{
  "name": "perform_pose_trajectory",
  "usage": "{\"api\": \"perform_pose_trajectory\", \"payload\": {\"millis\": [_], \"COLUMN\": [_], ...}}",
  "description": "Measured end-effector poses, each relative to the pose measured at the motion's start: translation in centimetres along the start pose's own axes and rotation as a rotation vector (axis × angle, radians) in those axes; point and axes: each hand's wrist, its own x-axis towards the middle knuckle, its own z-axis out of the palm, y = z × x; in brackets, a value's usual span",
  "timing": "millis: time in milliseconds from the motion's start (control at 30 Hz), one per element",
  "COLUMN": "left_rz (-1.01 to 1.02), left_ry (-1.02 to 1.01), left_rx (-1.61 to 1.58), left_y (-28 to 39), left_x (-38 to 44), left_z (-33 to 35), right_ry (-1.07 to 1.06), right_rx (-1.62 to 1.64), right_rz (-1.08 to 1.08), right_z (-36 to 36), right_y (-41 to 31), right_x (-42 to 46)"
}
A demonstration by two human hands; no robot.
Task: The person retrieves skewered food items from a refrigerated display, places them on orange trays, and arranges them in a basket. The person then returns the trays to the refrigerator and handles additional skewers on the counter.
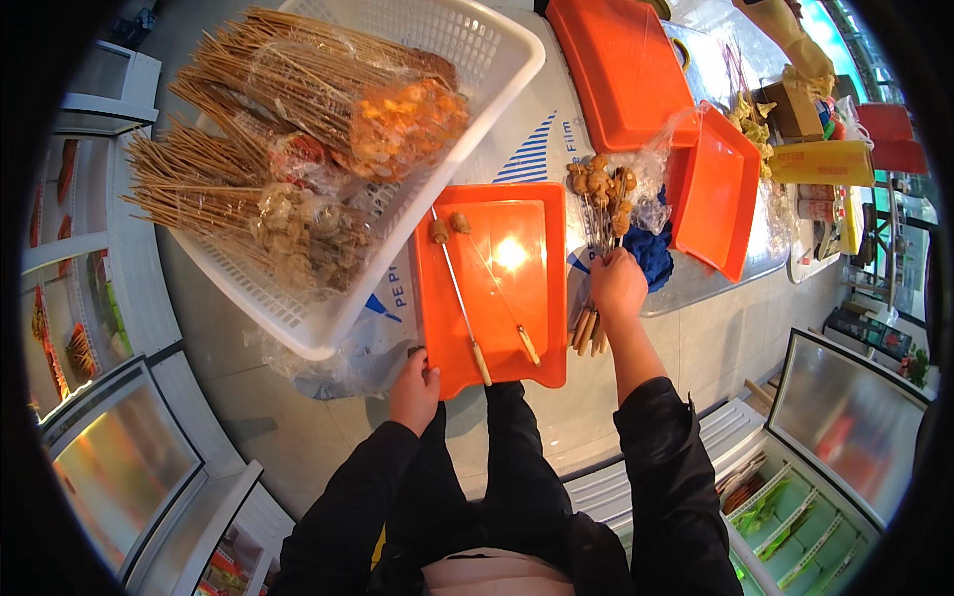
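Note:
An orange plastic tray (pixel 507 313) lies in front of me at the table's near edge. Two skewers (pixel 458 290) with wooden handles rest in it, each bearing a brown food piece near its tip. My left hand (pixel 416 393) grips the tray's near left corner, thumb at the rim. To the right of the tray, my right hand (pixel 618 281) is closed on the shafts of a bundle of metal skewers (pixel 590 316). Their wooden handles point towards me, and brown food pieces (pixel 604 185) cover the far ends. My fingers hide part of the shafts.
A white plastic basket (pixel 488 56) at left holds bagged bamboo skewers (pixel 298 74) of food. Further orange trays (pixel 630 74) (pixel 719 194) and a dark blue cloth (pixel 650 257) lie at right. Another person's arm (pixel 790 37) reaches in at upper right. Glass-lidded display cabinets (pixel 850 417) flank me.

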Motion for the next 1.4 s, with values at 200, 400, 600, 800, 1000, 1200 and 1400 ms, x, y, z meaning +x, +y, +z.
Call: {"api": "perform_pose_trajectory", "payload": {"millis": [200, 400, 600, 800, 1000, 1200, 1400], "left_rz": [-0.014, 0.041, 0.000, -0.032, 0.002, -0.053, 0.081], "left_ry": [-0.020, 0.016, -0.018, -0.060, -0.029, -0.088, 0.109], "left_rx": [0.001, 0.012, 0.025, 0.005, -0.016, -0.046, -0.065], "left_y": [-0.1, -0.3, 1.1, 0.9, 0.5, 1.9, 2.1], "left_x": [0.1, 0.2, 0.1, 0.2, 0.0, 0.2, -0.5], "left_z": [0.0, 0.1, -0.8, -0.7, -0.8, -1.5, -1.3], "right_ry": [-0.066, -0.275, -0.056, -0.353, -0.432, -0.446, -0.190], "right_rx": [0.123, 0.588, 0.659, 1.427, 1.304, 0.535, 0.291], "right_rz": [0.057, 0.260, 0.180, 0.484, 0.302, -0.191, -0.338], "right_z": [-2.7, -5.4, -4.8, -4.9, -8.5, -3.6, 0.9], "right_y": [0.2, 0.1, 0.9, 1.0, -0.5, -5.6, -8.8], "right_x": [0.1, 0.8, -3.1, -1.0, -0.9, -7.7, -8.5]}}
